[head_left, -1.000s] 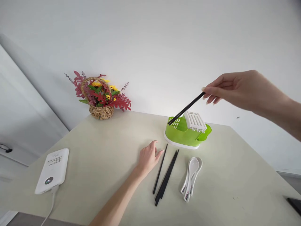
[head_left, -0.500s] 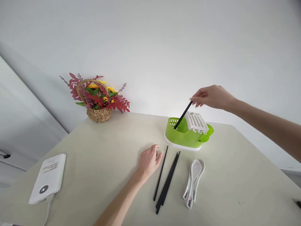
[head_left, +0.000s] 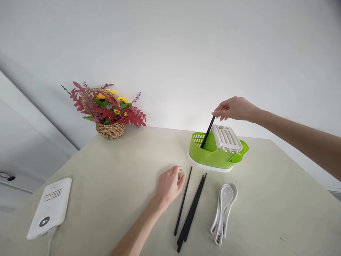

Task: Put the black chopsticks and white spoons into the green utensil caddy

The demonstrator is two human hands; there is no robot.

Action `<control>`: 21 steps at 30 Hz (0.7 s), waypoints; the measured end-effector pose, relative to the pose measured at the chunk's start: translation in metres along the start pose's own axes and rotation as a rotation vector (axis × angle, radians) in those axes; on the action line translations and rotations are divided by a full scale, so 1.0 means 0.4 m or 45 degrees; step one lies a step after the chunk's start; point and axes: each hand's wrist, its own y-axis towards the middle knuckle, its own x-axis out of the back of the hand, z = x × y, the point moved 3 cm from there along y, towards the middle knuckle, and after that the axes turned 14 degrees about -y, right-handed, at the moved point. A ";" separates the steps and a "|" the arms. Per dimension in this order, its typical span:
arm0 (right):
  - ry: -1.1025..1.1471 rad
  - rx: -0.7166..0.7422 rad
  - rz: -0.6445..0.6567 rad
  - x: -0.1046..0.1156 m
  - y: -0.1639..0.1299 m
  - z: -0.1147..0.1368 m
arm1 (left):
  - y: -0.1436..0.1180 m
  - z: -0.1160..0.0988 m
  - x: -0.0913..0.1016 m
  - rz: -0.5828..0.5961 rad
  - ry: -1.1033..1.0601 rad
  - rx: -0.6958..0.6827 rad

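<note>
A pale, matte table [head_left: 112,167] meets a bare white wall. At far left, a smooth white power bank [head_left: 49,208] trails a cable cut off by the frame's edge; behind it sits a woven basket of paper flowers [head_left: 108,113]. The left hand [head_left: 169,184] lies flat, fingers loosely curled, touching a lone black chopstick [head_left: 183,201] beside a bundle of chopsticks [head_left: 192,212] and glossy white spoons [head_left: 223,209]. The right hand [head_left: 234,109] pinches a chopstick [head_left: 207,132] standing tilted in the green slotted plastic holder [head_left: 216,153], its tip hidden inside.
</note>
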 end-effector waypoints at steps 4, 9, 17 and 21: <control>-0.124 -0.026 -0.043 -0.001 -0.002 0.005 | 0.002 -0.003 0.004 0.002 -0.013 0.007; -0.236 0.021 -0.276 0.021 -0.067 0.040 | 0.001 -0.008 0.009 -0.005 -0.023 -0.006; -0.543 0.894 -0.344 0.001 -0.274 0.224 | 0.004 -0.014 0.011 0.040 -0.058 -0.077; -0.756 1.313 -0.140 -0.056 -0.371 0.303 | -0.001 -0.028 0.014 0.111 -0.068 -0.153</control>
